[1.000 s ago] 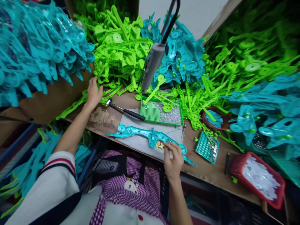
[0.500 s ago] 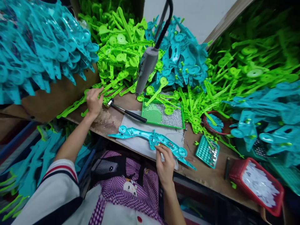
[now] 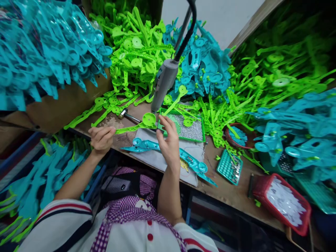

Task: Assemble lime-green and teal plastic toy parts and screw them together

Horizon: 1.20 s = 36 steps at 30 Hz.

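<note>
My left hand is closed around the thin end of a lime-green plastic arm. The round cupped end of that arm points right, just under the tip of a hanging grey electric screwdriver. My right hand is beside this round end, thumb and fingers apart; a small pale bit shows between them, too small to name. Below lies a long turquoise plastic part on a pale cloth, partly hidden by my right hand. A small yellow piece lies against it.
A hammer lies behind the green arm. A green tray holds small metal pieces. To the right are a teal tray and a red bin of white pieces. Green parts and turquoise parts are heaped behind.
My left hand has drawn a green arm from the pile toward me. My right hand has left the turquoise part and moved up and left to the arm's round end.
</note>
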{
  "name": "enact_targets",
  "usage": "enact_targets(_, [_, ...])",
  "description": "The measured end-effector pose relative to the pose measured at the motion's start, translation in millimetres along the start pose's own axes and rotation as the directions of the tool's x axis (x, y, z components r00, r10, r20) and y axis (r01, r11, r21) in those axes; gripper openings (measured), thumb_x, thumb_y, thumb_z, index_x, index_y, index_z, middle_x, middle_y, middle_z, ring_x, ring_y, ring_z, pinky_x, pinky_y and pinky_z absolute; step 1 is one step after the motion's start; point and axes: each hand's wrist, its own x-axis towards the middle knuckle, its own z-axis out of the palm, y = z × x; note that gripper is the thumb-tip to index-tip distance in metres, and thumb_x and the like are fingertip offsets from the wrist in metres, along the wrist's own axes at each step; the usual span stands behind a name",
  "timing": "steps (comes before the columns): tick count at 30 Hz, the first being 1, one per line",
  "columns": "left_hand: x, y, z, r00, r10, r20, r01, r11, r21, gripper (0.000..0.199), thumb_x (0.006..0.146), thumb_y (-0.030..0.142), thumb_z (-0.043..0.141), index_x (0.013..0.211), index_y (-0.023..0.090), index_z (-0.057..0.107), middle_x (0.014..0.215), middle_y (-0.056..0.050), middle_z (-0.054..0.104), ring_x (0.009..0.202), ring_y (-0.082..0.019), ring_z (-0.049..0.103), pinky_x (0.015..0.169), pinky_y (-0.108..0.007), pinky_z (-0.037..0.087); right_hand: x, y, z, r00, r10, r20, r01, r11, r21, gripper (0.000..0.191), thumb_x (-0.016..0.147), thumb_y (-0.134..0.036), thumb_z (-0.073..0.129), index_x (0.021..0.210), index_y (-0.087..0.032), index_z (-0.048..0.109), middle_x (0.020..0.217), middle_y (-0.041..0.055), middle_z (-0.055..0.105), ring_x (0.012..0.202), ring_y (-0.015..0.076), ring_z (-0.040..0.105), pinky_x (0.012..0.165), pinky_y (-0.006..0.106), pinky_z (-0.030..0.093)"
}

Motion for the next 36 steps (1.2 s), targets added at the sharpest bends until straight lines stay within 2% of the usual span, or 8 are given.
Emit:
enact_targets(5, [12, 22, -7.1, 0.996, 0.037, 0.075, -0.022, 0.983, -0.181, 0.015, 0.086, 0.015, 0.065, 0.082, 0.027, 0.074, 0.073, 0.001, 0.072, 0.068, -0.013, 0.066, 0.069, -0.031, 0.050, -32, 12, -33, 0.957, -0.092, 0.275, 0.087, 0.996, 0.032, 0.048, 0.095, -0.023, 0.052, 0.141, -0.037, 0.049, 0.150, 0.0019, 0.050, 0.138, 0.0198, 0.047, 0.113, 0.045, 0.043])
enact_targets(10, [26, 37, 3.9, 0.955, 0.104, 0.279, 0.047, 0.872, -0.487, 0.014, 0.089, 0.018, 0.064, 0.094, 0.028, 0.074, 0.083, 0.001, 0.073, 0.073, -0.013, 0.068, 0.073, -0.030, 0.054, -69, 6, -64, 0.951, -0.042, 0.306, 0.023, 0.998, 0.066, 0.022, 0.091, -0.027, 0.062, 0.110, -0.030, 0.072, 0.139, 0.0067, 0.061, 0.123, 0.0227, 0.062, 0.101, 0.040, 0.053])
enact_targets(14, [37, 40, 37.5, 0.890, 0.011, 0.456, 0.177, 0.913, -0.367, 0.033, 0.091, 0.034, 0.063, 0.123, 0.027, 0.065, 0.126, -0.008, 0.066, 0.113, -0.021, 0.062, 0.093, -0.037, 0.051, -85, 13, -80, 0.976, 0.078, 0.201, -0.126, 0.963, 0.237, 0.014, 0.085, -0.034, 0.069, 0.096, -0.026, 0.074, 0.124, 0.0101, 0.071, 0.115, 0.0262, 0.067, 0.095, 0.043, 0.054])
enact_targets(16, [40, 38, 59.4, 0.797, -0.020, 0.603, 0.235, 0.930, -0.281, 0.049, 0.092, 0.038, 0.061, 0.138, 0.024, 0.054, 0.136, -0.011, 0.059, 0.123, -0.023, 0.056, 0.100, -0.040, 0.046, -96, 23, -88, 0.980, 0.182, 0.074, -0.196, 0.925, 0.324, 0.014, 0.081, -0.037, 0.072, 0.089, -0.025, 0.074, 0.118, 0.0104, 0.073, 0.111, 0.0272, 0.069, 0.089, 0.043, 0.056])
enact_targets(20, [37, 27, 95.8, 0.518, 0.092, 0.850, 0.178, 0.961, -0.212, 0.039, 0.096, 0.028, 0.053, 0.134, 0.024, 0.058, 0.123, -0.010, 0.066, 0.115, -0.024, 0.058, 0.101, -0.042, 0.038, -128, 38, -104, 0.932, 0.346, -0.112, -0.267, 0.861, 0.434, 0.015, 0.075, -0.038, 0.078, 0.083, -0.026, 0.073, 0.104, 0.0087, 0.078, 0.099, 0.0266, 0.073, 0.076, 0.039, 0.059])
enact_targets(22, [34, 21, 107.9, 0.455, 0.111, 0.883, 0.142, 0.970, -0.195, 0.036, 0.095, 0.023, 0.053, 0.129, 0.024, 0.063, 0.111, -0.010, 0.069, 0.107, -0.025, 0.059, 0.097, -0.043, 0.037, -141, 40, -108, 0.909, 0.396, -0.131, -0.305, 0.845, 0.439, 0.016, 0.073, -0.038, 0.079, 0.080, -0.026, 0.072, 0.103, 0.0093, 0.078, 0.097, 0.0278, 0.074, 0.076, 0.041, 0.059])
enact_targets(32, [63, 30, 183.9, 0.486, 0.132, 0.864, 0.136, 0.965, -0.225, 0.038, 0.092, 0.021, 0.058, 0.129, 0.021, 0.063, 0.115, -0.013, 0.063, 0.111, -0.029, 0.055, 0.095, -0.044, 0.038, -131, 39, -85, 0.887, 0.438, -0.143, -0.354, 0.846, 0.399, 0.021, 0.072, -0.041, 0.079, 0.078, -0.024, 0.068, 0.114, 0.0127, 0.074, 0.109, 0.0302, 0.070, 0.090, 0.049, 0.055])
enact_targets(36, [63, 30, 149.0, 0.546, 0.058, 0.836, 0.183, 0.965, -0.187, 0.049, 0.090, 0.028, 0.063, 0.137, 0.018, 0.055, 0.137, -0.017, 0.051, 0.126, -0.032, 0.047, 0.103, -0.046, 0.036, -138, 33, -92, 0.900, 0.434, -0.043, -0.403, 0.866, 0.295, 0.019, 0.075, -0.040, 0.077, 0.081, -0.023, 0.070, 0.117, 0.0134, 0.073, 0.110, 0.0291, 0.069, 0.093, 0.047, 0.054])
